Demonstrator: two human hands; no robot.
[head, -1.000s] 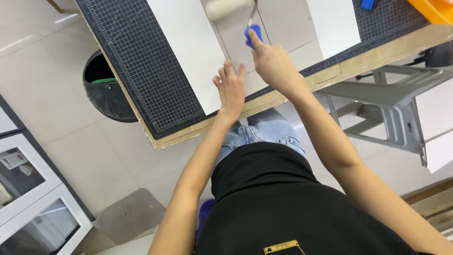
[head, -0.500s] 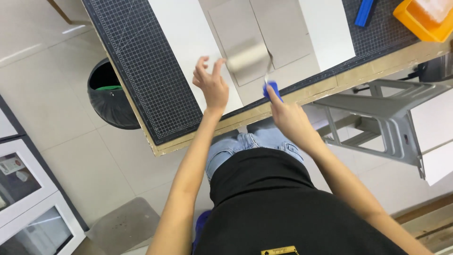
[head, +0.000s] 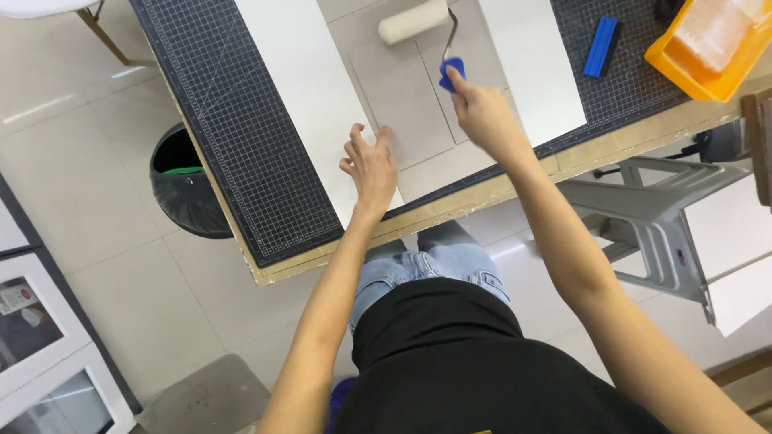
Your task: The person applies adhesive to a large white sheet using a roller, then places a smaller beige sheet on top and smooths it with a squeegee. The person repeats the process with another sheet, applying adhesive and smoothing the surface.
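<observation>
A: How far along does the rolling look?

B: Partway, I'd judge. The paint roller [head: 413,21] sits at the far end of the grey sheets [head: 406,104], close to the top edge of the view. The sheets lie between two long white strips [head: 301,96] on the black gridded cutting mat [head: 233,137]. I can't make out any wet sheen or line showing which part is coated, so what is done and what is left can't be read off the surface.

A: And the right hand?

B: The right hand [head: 481,119] is closed around the roller's blue handle [head: 451,71]; only the handle's tip shows past the fingers. A thin wire frame runs from there up to the pale roller sleeve, so the sleeve lies ahead of the grip, farther from the person and a little to their left.

A: The left?

B: The left hand [head: 371,163] holds nothing. It rests fingers spread, pressing on the near left corner of the grey sheets where they meet the white strip, seemingly steadying them.

A: Anything else on the bench?

B: An orange tray [head: 708,48] at the far right corner, a blue flat tool [head: 601,46] just beside it, and a black bin [head: 186,181] on the floor to the left.
</observation>
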